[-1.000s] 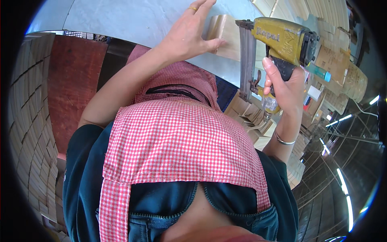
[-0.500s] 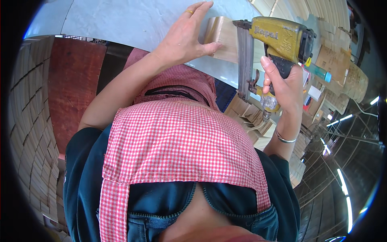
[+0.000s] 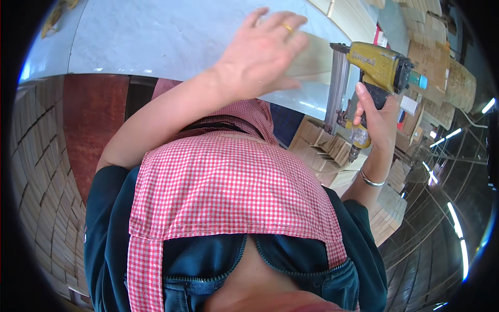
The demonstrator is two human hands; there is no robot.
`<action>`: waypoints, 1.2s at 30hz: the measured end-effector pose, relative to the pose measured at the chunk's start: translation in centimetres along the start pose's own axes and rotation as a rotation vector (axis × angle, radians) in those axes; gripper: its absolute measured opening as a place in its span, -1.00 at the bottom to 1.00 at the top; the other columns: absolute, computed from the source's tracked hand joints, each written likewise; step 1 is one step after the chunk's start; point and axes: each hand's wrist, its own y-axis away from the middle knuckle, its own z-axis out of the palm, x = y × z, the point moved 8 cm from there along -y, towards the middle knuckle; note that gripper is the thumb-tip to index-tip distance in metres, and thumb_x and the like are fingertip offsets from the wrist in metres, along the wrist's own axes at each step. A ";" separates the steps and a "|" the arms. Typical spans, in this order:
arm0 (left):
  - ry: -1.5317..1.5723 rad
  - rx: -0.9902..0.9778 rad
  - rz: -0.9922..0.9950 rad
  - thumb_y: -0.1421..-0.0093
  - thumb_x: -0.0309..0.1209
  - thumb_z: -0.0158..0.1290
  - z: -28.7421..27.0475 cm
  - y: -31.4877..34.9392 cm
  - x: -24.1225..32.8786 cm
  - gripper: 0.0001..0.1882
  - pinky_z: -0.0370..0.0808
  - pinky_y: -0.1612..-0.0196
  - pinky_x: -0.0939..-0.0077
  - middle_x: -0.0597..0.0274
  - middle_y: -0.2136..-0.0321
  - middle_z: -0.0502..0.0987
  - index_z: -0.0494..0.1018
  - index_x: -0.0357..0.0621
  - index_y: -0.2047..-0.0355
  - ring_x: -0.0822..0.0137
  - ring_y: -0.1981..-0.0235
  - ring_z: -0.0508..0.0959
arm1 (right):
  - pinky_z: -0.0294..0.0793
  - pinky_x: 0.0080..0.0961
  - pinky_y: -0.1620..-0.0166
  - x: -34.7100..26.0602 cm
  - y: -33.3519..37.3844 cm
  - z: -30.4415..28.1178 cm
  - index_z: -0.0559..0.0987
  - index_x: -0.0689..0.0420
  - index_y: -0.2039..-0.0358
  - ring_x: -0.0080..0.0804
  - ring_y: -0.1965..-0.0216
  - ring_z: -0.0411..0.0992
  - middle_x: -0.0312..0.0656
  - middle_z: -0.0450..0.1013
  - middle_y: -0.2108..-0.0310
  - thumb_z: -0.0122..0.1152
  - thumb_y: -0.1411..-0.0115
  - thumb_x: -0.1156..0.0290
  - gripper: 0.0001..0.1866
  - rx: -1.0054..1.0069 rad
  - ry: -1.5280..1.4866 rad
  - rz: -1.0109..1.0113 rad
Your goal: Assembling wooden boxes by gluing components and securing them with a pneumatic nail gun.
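Observation:
My right hand [image 3: 379,117] is wrapped round the dark grip of a yellow pneumatic nail gun [image 3: 378,65]. The gun's long grey magazine [image 3: 338,88] faces left, beside a pale wooden piece [image 3: 315,58] on the light worktop [image 3: 156,39]. My left hand [image 3: 262,52] is over the left end of that wood, fingers spread and thumb apart. The hand and the wood are smeared by motion, and part of the wood is hidden behind the fingers. Whether the fingers touch it, I cannot tell.
Stacked wooden boards [image 3: 36,171] rise along the left, next to a reddish-brown panel [image 3: 96,130]. More wood pieces fill a cardboard box [image 3: 317,143] below the worktop's right edge. Cartons [image 3: 429,57] and a blue-capped bottle [image 3: 418,79] are at the far right.
My right hand and the nail gun have moved right and slightly down. My left hand has shifted right over the wooden piece, which has also moved right and now looks blurred.

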 end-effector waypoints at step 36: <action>-0.135 -0.133 0.102 0.16 -0.11 0.38 4.7 -1.8 2.0 -0.34 0.32 -0.15 0.21 -0.03 0.06 0.52 0.46 -0.12 0.06 0.04 0.01 0.43 | 0.32 -0.68 0.64 5.1 -0.1 -3.9 0.55 0.29 0.27 -0.61 0.74 0.31 -0.32 0.41 0.65 0.40 -0.19 0.22 -0.64 0.118 -0.048 0.071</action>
